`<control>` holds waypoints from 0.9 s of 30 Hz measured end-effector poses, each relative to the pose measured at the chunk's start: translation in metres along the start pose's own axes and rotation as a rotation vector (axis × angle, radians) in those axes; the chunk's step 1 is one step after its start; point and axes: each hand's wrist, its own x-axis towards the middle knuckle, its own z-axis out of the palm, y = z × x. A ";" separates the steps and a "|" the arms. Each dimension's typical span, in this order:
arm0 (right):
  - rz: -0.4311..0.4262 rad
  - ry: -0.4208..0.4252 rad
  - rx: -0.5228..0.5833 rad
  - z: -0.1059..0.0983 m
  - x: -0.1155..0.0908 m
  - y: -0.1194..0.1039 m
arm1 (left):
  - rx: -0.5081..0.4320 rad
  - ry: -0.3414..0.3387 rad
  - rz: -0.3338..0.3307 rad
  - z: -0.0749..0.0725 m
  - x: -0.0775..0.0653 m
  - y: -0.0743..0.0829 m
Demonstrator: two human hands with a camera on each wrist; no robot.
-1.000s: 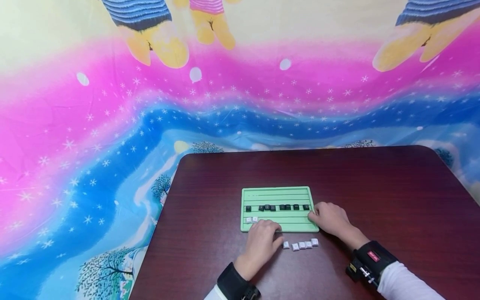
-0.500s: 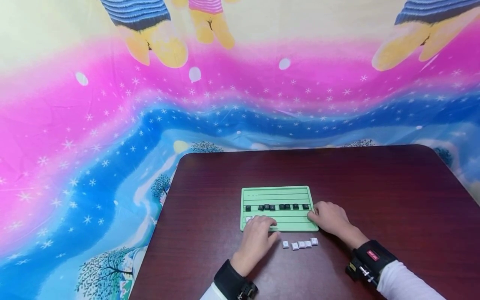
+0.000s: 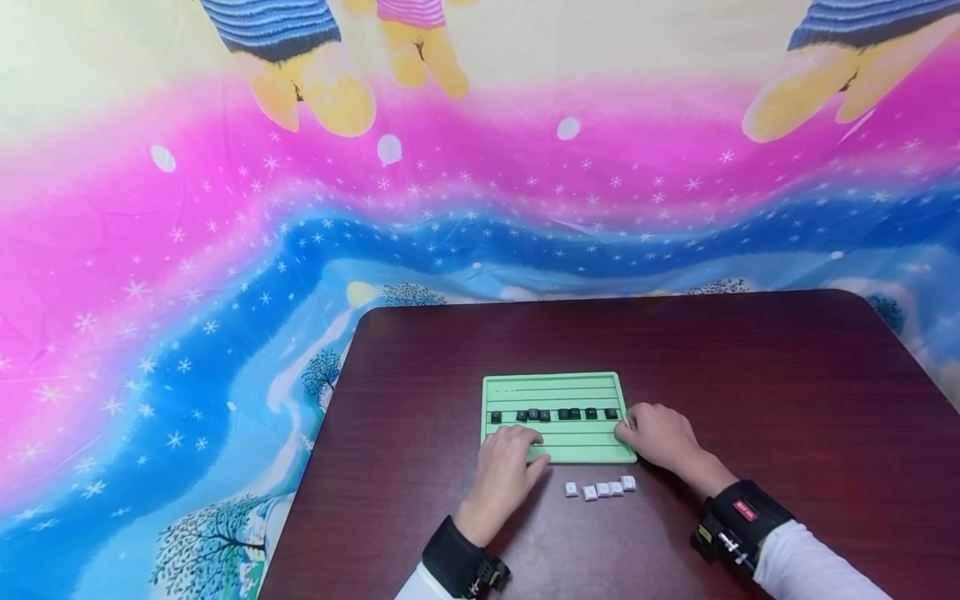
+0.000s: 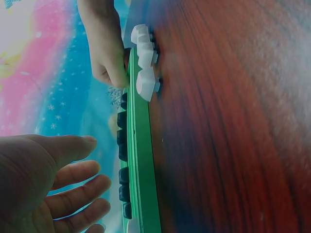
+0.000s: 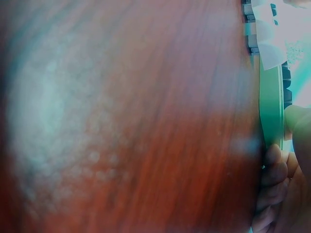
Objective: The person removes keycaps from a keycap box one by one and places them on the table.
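A green ridged tray [image 3: 588, 452] lies on the table with a row of black keycaps [image 3: 544, 416] across its middle. My left hand [image 3: 504, 471] hovers around its lower left corner, fingers loosely bent and nothing between them in the left wrist view. That hand hides the tray's lower left; a sliver of white keycap [image 4: 131, 226] shows there in the left wrist view. My right hand [image 3: 662, 437] grips the tray's right edge, thumb on top and the other fingers [image 5: 274, 172] curled at the side. Several loose white keycaps [image 3: 603, 490] sit in front of the tray.
The dark red wooden table [image 3: 750, 367] extends around the tray on all sides. Behind it hangs a colourful printed cloth [image 3: 480, 192]. Black camera straps [image 3: 750, 512] are worn on both wrists.
My left hand has moved left and slightly forward over the tray's lower left corner, covering the two white keycaps seen there earlier. The right hand and tray have stayed in place.
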 end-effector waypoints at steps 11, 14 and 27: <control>-0.001 0.001 0.004 0.000 0.000 -0.001 | 0.003 0.004 -0.022 -0.004 0.004 -0.006; -0.003 -0.001 0.005 0.000 -0.001 -0.001 | 0.006 0.014 -0.028 -0.004 0.005 -0.008; -0.002 0.001 0.008 0.000 0.000 0.000 | 0.021 0.015 -0.068 -0.005 0.008 -0.018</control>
